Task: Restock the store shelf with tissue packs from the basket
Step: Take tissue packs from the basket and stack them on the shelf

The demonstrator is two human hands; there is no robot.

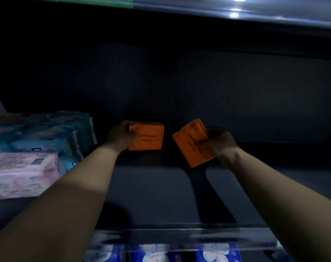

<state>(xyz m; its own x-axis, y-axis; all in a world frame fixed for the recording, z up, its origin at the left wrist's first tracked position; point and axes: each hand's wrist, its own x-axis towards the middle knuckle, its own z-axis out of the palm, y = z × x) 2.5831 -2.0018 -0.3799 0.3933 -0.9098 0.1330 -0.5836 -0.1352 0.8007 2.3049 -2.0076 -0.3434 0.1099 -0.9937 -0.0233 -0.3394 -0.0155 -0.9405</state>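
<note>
Both my arms reach deep into a dark store shelf (161,195). My left hand (119,136) grips the left edge of an orange tissue pack (148,137) that stands upright near the back of the shelf. To its right, my right hand (217,143) holds a second orange tissue pack (189,142), tilted to the left and held a little above the shelf floor. A narrow gap separates the two packs. The basket is out of view.
Blue-wrapped packs (53,129) and a pink pack (23,173) are stacked at the shelf's left side. A clear plastic rail (179,236) runs along the front edge, with blue and white packs (153,254) on the level below. Another shelf (236,14) hangs overhead.
</note>
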